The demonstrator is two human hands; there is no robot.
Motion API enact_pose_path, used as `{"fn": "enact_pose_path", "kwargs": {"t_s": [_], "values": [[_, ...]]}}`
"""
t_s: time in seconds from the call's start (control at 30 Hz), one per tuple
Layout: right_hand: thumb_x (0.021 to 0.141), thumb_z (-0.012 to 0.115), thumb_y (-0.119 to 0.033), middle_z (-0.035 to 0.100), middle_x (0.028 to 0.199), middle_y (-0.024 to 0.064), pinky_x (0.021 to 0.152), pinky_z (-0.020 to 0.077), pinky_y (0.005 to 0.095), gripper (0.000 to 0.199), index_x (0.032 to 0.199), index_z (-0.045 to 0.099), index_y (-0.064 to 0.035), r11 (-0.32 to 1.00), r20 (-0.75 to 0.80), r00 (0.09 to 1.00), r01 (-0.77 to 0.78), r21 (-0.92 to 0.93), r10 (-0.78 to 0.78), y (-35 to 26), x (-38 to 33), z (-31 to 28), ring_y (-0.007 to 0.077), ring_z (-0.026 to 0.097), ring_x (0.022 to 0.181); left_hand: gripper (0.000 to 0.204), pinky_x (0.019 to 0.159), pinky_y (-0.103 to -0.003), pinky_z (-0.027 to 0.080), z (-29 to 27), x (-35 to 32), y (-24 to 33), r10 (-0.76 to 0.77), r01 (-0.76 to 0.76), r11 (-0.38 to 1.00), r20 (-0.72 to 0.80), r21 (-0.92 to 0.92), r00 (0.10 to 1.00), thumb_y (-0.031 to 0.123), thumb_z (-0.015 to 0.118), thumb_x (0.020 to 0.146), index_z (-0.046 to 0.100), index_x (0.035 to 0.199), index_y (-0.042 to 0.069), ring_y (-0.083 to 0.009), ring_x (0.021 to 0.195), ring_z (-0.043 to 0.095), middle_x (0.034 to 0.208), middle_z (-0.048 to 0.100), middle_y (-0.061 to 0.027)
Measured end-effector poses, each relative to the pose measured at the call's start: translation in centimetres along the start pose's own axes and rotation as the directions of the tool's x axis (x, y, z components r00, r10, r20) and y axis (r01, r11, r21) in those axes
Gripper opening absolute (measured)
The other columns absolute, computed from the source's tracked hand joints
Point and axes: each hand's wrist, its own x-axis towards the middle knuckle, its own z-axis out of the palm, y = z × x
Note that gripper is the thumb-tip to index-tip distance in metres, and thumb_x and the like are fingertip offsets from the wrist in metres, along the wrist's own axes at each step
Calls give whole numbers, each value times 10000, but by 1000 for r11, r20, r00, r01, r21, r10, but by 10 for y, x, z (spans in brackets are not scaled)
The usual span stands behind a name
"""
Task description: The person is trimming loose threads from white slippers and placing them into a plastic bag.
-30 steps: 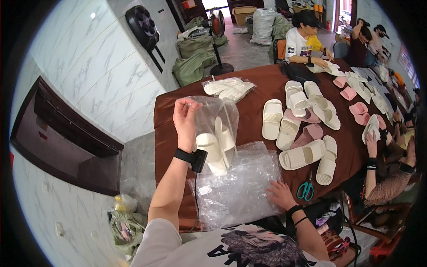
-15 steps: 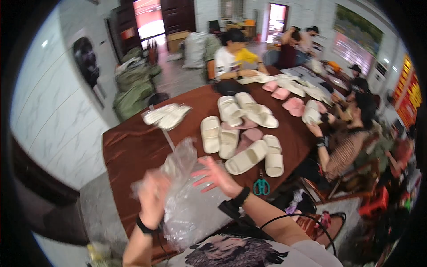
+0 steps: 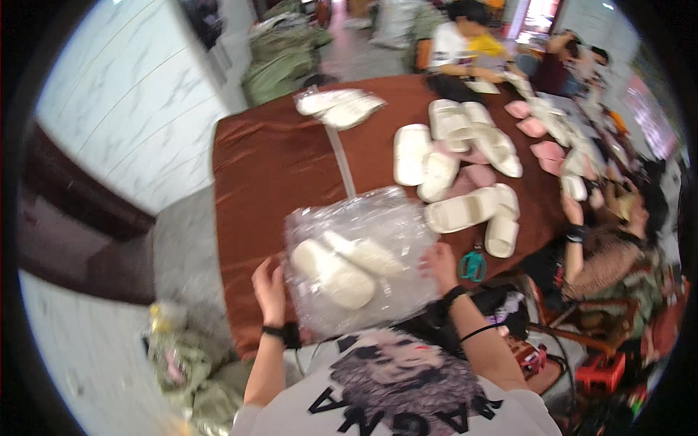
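A clear plastic bag [image 3: 403,312] lies spread on the table in front of me. A pair of cream slippers [image 3: 338,280] shows through it, side by side at a slant; whether they are inside or under the film is hard to tell. At the bag's left edge, my left hand [image 3: 270,294] is open, its fingers apart and nothing in its grasp. My right hand [image 3: 440,267] is by the right edge, fingers stretched toward the film and slightly blurred. Teal-handled scissors [image 3: 472,267] lie just right of that hand.
Loose cream slides [image 3: 465,209] and dusky pink slides [image 3: 474,178] cluster beyond my right hand. A bagged white pair [image 3: 340,107] lies at the far left of the brown-covered table [image 3: 254,189]. Several people sit along the far and right sides.
My hands have moved down and apart from above the crumpled film. The bag now lies flatter, with the cream pair plainly visible through it. The view has shifted, too.
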Motion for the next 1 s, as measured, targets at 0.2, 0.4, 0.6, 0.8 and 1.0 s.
{"fn": "enact_pose_path", "kwargs": {"t_s": [0.2,0.4,0.6,0.8,1.0], "values": [[952,533,-275,605,885,91,509,514,312,263,1120,484,-79,988,25,998,-56,-146,61,-6,2,-9,193,626,657,401,819,-309,478,5,-7,12,-352,591,731,553,-342,755,267,555,961,535,1263,5,-146,895,630,1008,667,-71],[942,544,-241,601,889,83,505,512,304,257,1121,475,-71,984,114,993,28,-178,-8,-4,9,-3,180,620,674,353,681,-271,531,28,-19,25,-216,588,683,648,-434,730,261,500,987,566,1216,1,-135,735,634,886,682,-96],[898,552,-120,602,856,75,541,524,315,164,1039,490,-63,999,128,991,35,17,-37,5,10,-25,172,613,666,465,880,-362,521,37,-4,58,-51,846,359,897,-395,440,374,436,1007,520,1271,1,-237,921,664,1045,663,-153],[879,600,-119,625,822,90,528,511,301,292,1117,460,-25,989,88,994,78,-123,-68,14,12,-8,167,635,639,484,925,-455,425,57,24,28,506,-584,811,546,-37,668,-63,572,765,610,1210,124,-313,1119,505,1195,552,-116],[893,593,-137,658,843,99,528,506,294,322,1167,467,-22,963,59,994,103,-249,-91,9,10,-11,162,654,656,642,1018,-507,336,84,49,26,314,-455,889,648,57,694,109,735,712,502,1308,167,-350,1200,448,1254,534,-119]]}}
